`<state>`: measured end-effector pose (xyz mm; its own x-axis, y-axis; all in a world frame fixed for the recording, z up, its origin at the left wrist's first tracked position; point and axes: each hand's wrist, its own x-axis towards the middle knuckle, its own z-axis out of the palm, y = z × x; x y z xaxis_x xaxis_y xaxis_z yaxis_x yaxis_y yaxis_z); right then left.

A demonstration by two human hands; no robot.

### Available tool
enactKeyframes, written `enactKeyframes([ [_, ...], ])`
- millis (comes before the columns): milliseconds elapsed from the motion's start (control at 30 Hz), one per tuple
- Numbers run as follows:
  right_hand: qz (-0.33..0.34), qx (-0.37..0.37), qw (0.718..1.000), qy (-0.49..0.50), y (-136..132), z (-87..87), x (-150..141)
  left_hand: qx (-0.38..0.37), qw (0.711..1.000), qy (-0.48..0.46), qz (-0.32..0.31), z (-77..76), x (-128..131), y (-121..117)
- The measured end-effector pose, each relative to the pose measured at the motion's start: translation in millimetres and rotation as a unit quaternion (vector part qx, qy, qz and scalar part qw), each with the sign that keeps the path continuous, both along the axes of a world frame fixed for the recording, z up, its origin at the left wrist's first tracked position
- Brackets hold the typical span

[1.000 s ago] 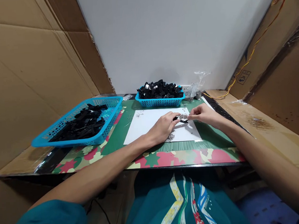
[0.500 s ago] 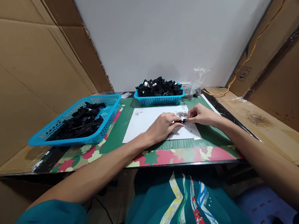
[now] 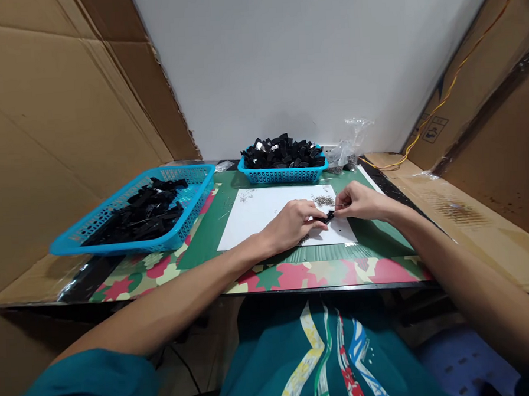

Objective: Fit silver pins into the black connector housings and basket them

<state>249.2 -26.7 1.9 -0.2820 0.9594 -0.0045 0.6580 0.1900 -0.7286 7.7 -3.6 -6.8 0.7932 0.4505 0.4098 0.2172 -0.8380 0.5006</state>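
My left hand (image 3: 292, 223) and my right hand (image 3: 357, 202) meet over the white sheet of paper (image 3: 266, 221) on the table. Both pinch a small black plastic part (image 3: 328, 217) between their fingertips. A little heap of tiny metal pieces (image 3: 323, 200) lies on the paper just beyond the hands. More of these pieces lie near my left hand's heel, partly hidden.
A big blue basket (image 3: 190, 216) with black parts stands at the left. A smaller blue basket (image 3: 283, 174) heaped with black parts stands at the back. A clear plastic bag (image 3: 348, 149) lies beside it. Cardboard walls close in both sides. A yellow cable (image 3: 421, 136) runs along the right.
Both hands have drawn slightly nearer to me with the black part, and the right fingers have closed tighter onto it. The view shifted a little.
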Motion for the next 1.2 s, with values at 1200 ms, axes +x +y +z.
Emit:
enactKeyframes([
  [1200, -0.011, 0.005, 1.0, -0.007, 0.3, 4.3, -4.0, -0.128, 0.986, -0.03, 0.1, 7.1, -2.5, 0.2],
])
